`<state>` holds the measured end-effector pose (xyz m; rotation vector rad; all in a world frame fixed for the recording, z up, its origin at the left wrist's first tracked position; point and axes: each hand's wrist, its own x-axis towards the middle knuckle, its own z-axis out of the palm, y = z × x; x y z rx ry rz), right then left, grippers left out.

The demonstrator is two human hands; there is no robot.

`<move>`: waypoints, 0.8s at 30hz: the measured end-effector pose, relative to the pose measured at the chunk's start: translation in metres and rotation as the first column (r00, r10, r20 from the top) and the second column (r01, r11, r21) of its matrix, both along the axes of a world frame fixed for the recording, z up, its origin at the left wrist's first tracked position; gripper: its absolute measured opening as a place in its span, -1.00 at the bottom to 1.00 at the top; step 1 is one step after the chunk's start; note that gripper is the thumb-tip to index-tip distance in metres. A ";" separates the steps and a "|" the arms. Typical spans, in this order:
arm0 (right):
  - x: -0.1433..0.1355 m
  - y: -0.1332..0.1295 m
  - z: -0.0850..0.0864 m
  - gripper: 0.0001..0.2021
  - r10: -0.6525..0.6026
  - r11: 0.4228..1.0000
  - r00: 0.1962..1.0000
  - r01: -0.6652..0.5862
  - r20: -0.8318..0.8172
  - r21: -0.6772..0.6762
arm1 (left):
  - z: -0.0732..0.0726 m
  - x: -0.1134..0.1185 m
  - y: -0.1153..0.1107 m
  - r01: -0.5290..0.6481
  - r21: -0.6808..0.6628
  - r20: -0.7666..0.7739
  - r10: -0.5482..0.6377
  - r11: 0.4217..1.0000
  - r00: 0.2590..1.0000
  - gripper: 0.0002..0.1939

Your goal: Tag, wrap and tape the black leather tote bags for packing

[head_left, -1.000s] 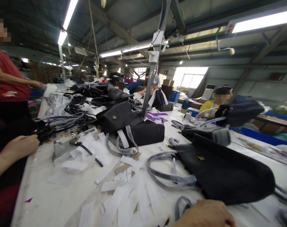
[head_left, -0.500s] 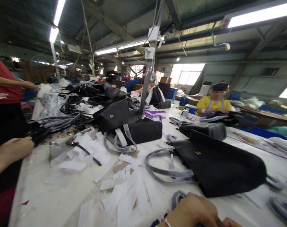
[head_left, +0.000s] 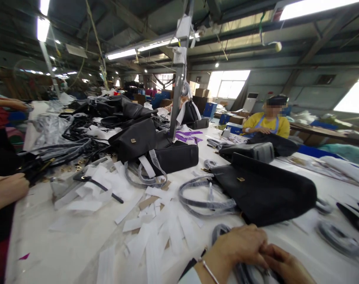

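My left hand (head_left: pixel 240 246), with a bracelet at the wrist, is at the bottom of the view, fingers bent and pressed together. Against its fingertips is my right hand (head_left: pixel 287 264), also closed. What they pinch is hidden behind the fingers. Beneath them shows a black strap (head_left: pixel 241 273) in clear wrap, and another wrapped loop (head_left: pixel 220 232) curls out beside my left hand. Just beyond lies a black handbag (head_left: pixel 270 193) on its side with a small gold clasp. Its plastic-wrapped handles (head_left: pixel 203 204) spread to the left.
White paper strips (head_left: pixel 155 240) litter the white table (head_left: pixel 49 248). More black bags (head_left: pixel 134 138) are heaped around a metal post (head_left: pixel 177 94). A co-worker's hand (head_left: pixel 9 191) holds black straps at the left edge. Across the table sits a person in yellow (head_left: pixel 268 124).
The view has swung and tipped slightly, so more of both my hands shows and they are now together. The person in yellow has shifted a black piece on the table.
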<state>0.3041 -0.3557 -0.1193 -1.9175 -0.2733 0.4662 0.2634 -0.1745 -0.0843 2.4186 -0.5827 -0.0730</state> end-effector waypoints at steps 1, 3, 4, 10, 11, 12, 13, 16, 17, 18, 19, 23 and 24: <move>-0.004 0.002 0.005 -0.73 -0.014 1.000 1.000 0.014 0.013 -0.016 | 0.001 -0.004 0.000 -0.007 -0.022 0.022 0.007 1.000 1.000 -0.62; -0.012 0.007 0.018 -0.77 -0.025 0.999 0.997 0.027 0.076 -0.027 | 0.003 -0.012 0.000 -0.024 -0.068 0.047 0.027 0.997 0.999 -0.71; -0.015 0.009 0.024 -0.78 -0.031 0.999 0.994 0.034 0.102 -0.028 | 0.004 -0.014 0.000 -0.028 -0.088 0.050 0.032 0.996 0.998 -0.80; -0.015 0.012 0.030 -0.81 -0.151 0.984 0.988 0.152 0.020 -0.089 | 0.011 -0.012 0.001 -0.029 -0.131 0.010 0.031 0.991 0.999 -0.88; -0.016 0.011 0.028 -0.79 -0.157 0.984 0.988 0.157 0.007 -0.087 | 0.012 -0.012 0.001 -0.037 -0.125 0.003 0.038 0.992 0.999 -0.88; -0.016 0.010 0.025 -0.77 -0.161 0.984 0.987 0.160 -0.002 -0.084 | 0.013 -0.012 0.000 -0.049 -0.113 -0.001 0.049 0.992 0.999 -0.88; -0.017 0.010 0.024 -0.76 -0.163 0.983 0.987 0.162 -0.005 -0.082 | 0.014 -0.013 -0.001 -0.063 -0.095 -0.005 0.063 0.993 0.998 -0.88; -0.018 0.009 0.022 -0.77 -0.166 0.983 0.986 0.166 0.003 -0.083 | 0.019 -0.013 -0.003 -0.115 -0.002 -0.031 0.115 0.993 0.993 -0.86; -0.018 0.009 0.022 -0.78 -0.167 0.982 0.986 0.167 0.008 -0.085 | 0.020 -0.013 -0.004 -0.135 0.029 -0.043 0.136 0.990 0.990 -0.86; -0.019 0.008 0.023 -0.80 -0.167 0.982 0.986 0.168 0.012 -0.087 | 0.021 -0.013 -0.005 -0.153 0.052 -0.052 0.155 0.987 0.987 -0.85; -0.020 0.008 0.025 -0.81 -0.167 0.982 0.986 0.168 0.015 -0.091 | 0.022 -0.012 -0.005 -0.166 0.068 -0.060 0.171 0.984 0.984 -0.85; -0.029 0.005 0.037 -0.80 -0.161 0.981 0.986 0.164 0.036 -0.103 | 0.021 -0.012 -0.007 -0.178 0.075 -0.072 0.184 0.981 0.980 -0.83; -0.032 0.005 0.040 -0.81 -0.157 0.981 0.987 0.161 0.046 -0.105 | 0.020 -0.012 -0.007 -0.181 0.074 -0.073 0.187 0.981 0.980 -0.82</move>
